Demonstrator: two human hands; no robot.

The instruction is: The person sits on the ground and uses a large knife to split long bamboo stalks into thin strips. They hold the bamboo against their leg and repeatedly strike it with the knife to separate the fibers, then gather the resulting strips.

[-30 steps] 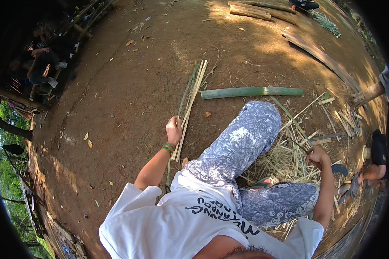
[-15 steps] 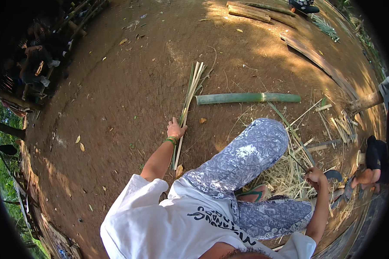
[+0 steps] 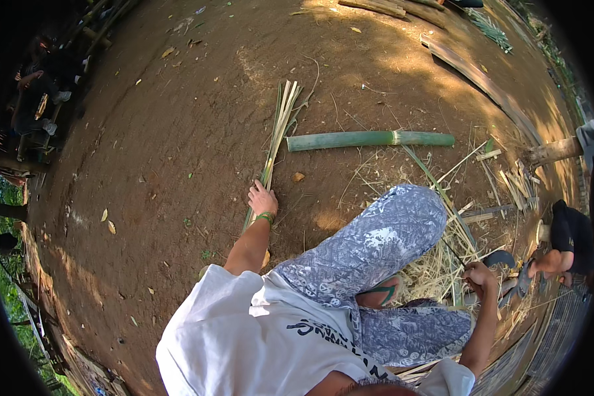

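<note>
Left hand (image 3: 263, 198) reaches forward, fingers spread low; right hand (image 3: 480, 274) is curled shut at the side.

One green bamboo pole (image 3: 369, 139) lies on the dirt, beside one bundle of split bamboo strips (image 3: 275, 148). Two hands show: left hand (image 3: 262, 198), right hand (image 3: 480, 275).

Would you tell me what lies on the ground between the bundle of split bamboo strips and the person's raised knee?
In the head view, between the bundle of strips and the knee lies bare brown earth with one small dry leaf and a few thin straw shavings.
</note>
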